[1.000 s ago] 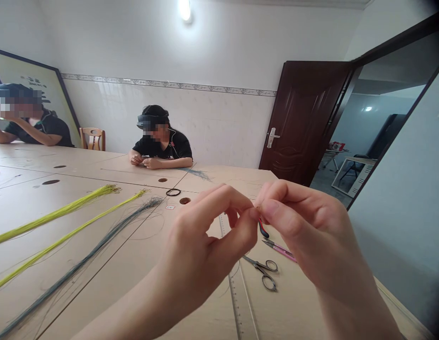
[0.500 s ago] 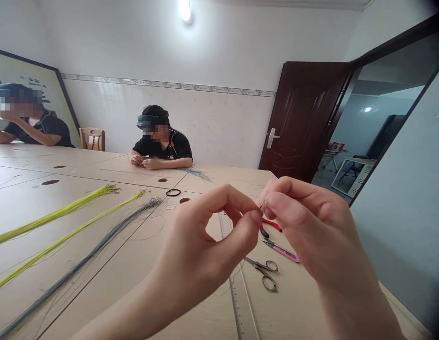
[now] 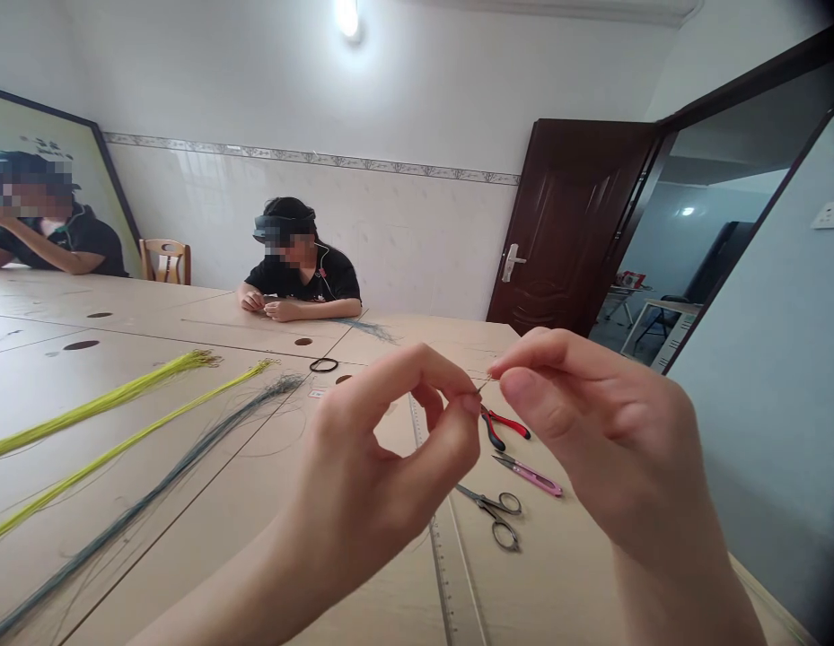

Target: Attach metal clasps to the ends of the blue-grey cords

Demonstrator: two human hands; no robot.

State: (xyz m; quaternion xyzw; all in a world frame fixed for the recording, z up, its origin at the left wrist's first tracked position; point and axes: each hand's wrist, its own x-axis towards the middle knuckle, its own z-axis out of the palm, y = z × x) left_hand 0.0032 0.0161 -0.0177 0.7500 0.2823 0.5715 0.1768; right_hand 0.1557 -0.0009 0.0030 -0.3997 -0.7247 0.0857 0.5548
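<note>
Both of my hands are raised above the table [image 3: 241, 502], fingertips almost meeting. My left hand [image 3: 382, 475] pinches thumb against forefinger. My right hand [image 3: 598, 440] pinches a tiny thin piece, perhaps a wire end, too small to name, held between the two hands. Below them on the table lie red-handled pliers [image 3: 501, 423], pink snips [image 3: 528, 474], small steel scissors [image 3: 494, 516] and a clear ruler [image 3: 436, 547].
Two yellow-green strand bundles [image 3: 107, 404] and a grey-blue bundle [image 3: 161, 489] stretch across the left of the table. A black ring [image 3: 323, 365] lies beyond them. A person in black [image 3: 299, 274] sits opposite; another [image 3: 46, 233] at far left. A dark door [image 3: 565, 224] stands open at right.
My hands have drawn slightly apart and the view has shifted a little right, uncovering the red pliers. The pinches stay closed.
</note>
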